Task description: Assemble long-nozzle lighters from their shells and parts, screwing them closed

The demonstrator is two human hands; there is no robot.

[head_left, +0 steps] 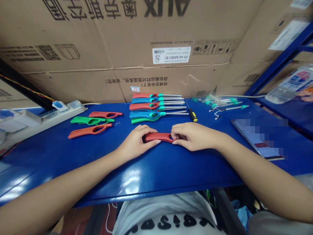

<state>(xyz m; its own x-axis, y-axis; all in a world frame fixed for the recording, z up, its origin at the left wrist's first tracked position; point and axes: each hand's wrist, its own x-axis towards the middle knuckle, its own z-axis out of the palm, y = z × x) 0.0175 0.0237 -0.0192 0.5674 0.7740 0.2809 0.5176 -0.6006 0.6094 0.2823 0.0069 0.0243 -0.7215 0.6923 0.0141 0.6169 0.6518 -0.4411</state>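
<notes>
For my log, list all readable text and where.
"AUX 奥克斯空调": brown cardboard carton.
"师傅您辛苦了!请在搬运时对我温柔些,谢谢您!": same carton.
"KFR-46G/BpR3AES1 (B1)": white paper label.
"25": same label.
All inverted.
Too small or blurred: carton's fine print, blue-edged white sticker, clear plastic bottle's wrapper.
Unclear: black lettering on pale shirt.
Pixelated: rectangular phone screen.

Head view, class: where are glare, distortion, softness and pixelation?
Head view: white glare on the blue tabletop near its front edge; the left forearm looks stretched toward the lower corner, as with a wide lens. Same head view: the left hand and right hand on the red handle look fairly clear, the bottle at far right softer; square pixel blocks cover part of the phone.
</notes>
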